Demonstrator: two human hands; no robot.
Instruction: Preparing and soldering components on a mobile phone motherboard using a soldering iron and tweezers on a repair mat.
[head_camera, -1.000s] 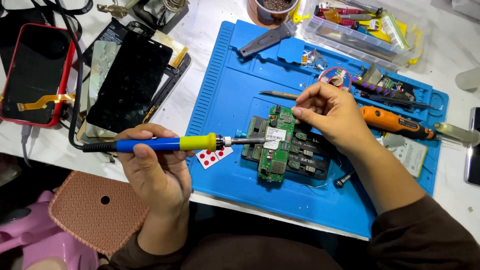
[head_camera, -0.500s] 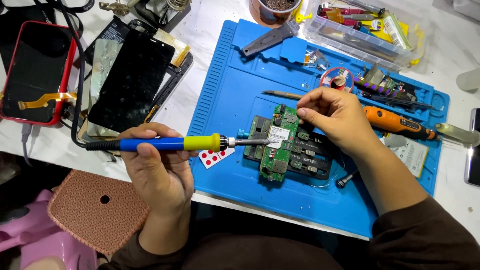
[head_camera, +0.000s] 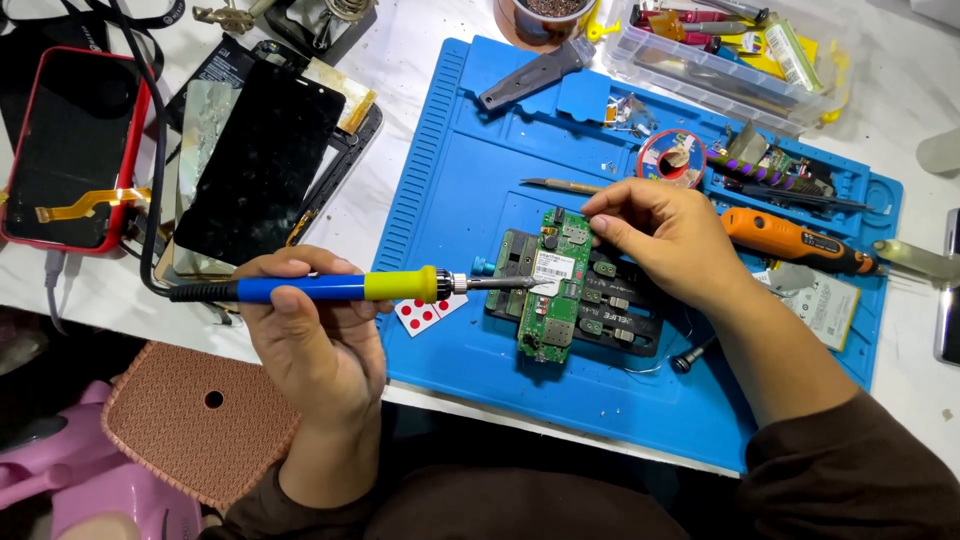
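The left hand (head_camera: 310, 345) is closed round a soldering iron (head_camera: 330, 289) (blue handle, yellow collar), its tip touching the green circuit board (head_camera: 552, 290). The board sits in a black holder (head_camera: 620, 310) on the blue mat (head_camera: 460, 200), and the right hand (head_camera: 670, 235) pinches fingertips at its upper edge.

The blue-and-yellow-handled soldering iron (head_camera: 330, 289) is being carried slightly toward twelve o'clock compared with a second ago, and its metal tip is being brought toward three o'clock, onto the white label of the green circuit board (head_camera: 552, 285). The left hand (head_camera: 305, 335) is being moved with it. The right hand (head_camera: 665, 235) is being drawn a little toward twelve o'clock, its fingertips being kept on the board's upper edge.
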